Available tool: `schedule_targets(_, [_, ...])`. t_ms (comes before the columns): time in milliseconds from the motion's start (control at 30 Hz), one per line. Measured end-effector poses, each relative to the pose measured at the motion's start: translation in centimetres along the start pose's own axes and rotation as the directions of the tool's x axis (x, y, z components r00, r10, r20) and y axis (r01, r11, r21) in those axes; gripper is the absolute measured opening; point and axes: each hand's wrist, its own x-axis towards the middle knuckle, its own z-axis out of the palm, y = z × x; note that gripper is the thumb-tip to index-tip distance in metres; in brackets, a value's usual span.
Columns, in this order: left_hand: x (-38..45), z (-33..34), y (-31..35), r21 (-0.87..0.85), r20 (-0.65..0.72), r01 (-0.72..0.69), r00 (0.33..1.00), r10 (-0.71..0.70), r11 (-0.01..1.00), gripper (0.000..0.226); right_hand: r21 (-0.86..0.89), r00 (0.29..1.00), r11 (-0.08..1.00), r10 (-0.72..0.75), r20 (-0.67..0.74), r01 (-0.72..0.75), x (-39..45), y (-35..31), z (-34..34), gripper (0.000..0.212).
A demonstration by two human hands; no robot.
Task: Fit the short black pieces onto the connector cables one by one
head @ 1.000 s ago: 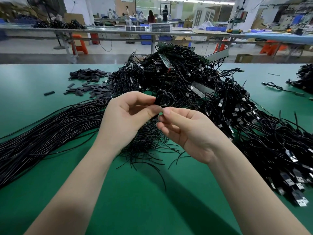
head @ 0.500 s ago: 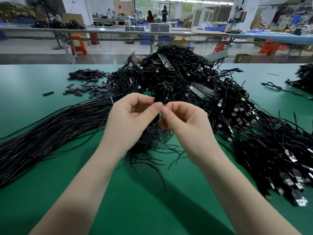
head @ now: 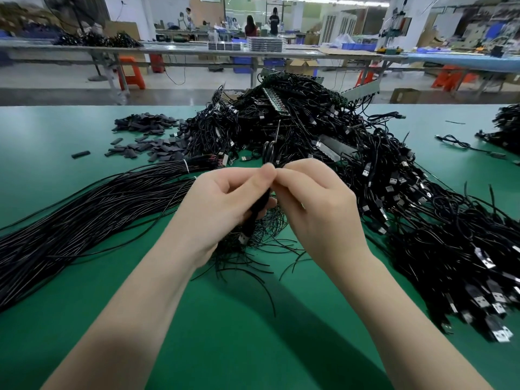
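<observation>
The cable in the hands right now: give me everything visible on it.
The held cable is thin and black, with a thicker black section running diagonally from the fingertips down to a silver metal plug end near the left palm. It looks like plastic-jacketed wire. The left hand curls round the thick part; the right hand pinches its upper end where both thumbs meet. Whether a sleeve is already seated cannot be told. It is held above the green table.

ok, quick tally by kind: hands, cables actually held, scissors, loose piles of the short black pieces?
Hands: 2, left hand and right hand
Connector cable held, pinched between both hands: 1
Scissors, lying on the cable heap: 1
Pile of short black pieces: 1
Total: 5
</observation>
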Motion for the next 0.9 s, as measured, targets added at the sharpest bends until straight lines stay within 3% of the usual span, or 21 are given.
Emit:
schedule_targets(100, [0.1,-0.2,0.0,-0.038,0.020,0.010,1.000,-0.009,0.999,0.028,0.148,0.994,0.983,0.105,0.032,-0.108,0.4,-0.2,-0.2,0.012])
schedule_targets(200, [0.1,-0.2,-0.1,-0.074,-0.004,0.056,0.998,-0.056,0.996,0.028,0.328,0.954,0.896,0.288,0.082,-0.298,0.3,-0.6,-0.2,0.013])
schedule_targets(300, [0.2,-0.2,-0.2,-0.099,-0.020,0.079,0.996,-0.081,0.992,0.032,0.551,0.816,0.619,0.530,0.232,-0.559,0.3,-1.0,0.2,0.029])
schedule_targets(367, [0.3,-0.2,-0.3,-0.163,0.007,0.097,0.995,-0.097,0.982,0.031,0.548,0.738,0.517,0.588,0.332,-0.658,0.2,-0.8,0.5,0.036])
schedule_targets(433, [0.3,-0.2,-0.5,-0.221,0.021,0.116,0.993,-0.115,0.968,0.032,0.513,0.715,0.508,0.580,0.390,-0.692,0.1,-0.4,0.7,0.035])
schedule_targets(600, [0.3,0.2,-0.9,-0.291,0.088,0.187,0.982,-0.169,0.938,0.026,0.668,0.791,0.453,0.487,0.370,-0.591,0.0,-0.2,0.5,0.021])
schedule_targets(767, [0.3,0.0,-1.0,-0.182,0.041,0.131,0.991,-0.126,0.974,0.019,0.581,0.693,0.393,0.521,0.498,-0.713,-0.2,0.3,0.0,0.017])
schedule_targets(900, [0.0,0.7,-0.9,-0.158,0.034,0.138,0.990,-0.134,0.978,0.025,0.607,0.689,0.342,0.475,0.547,-0.717,0.2,-0.3,-1.0,0.012])
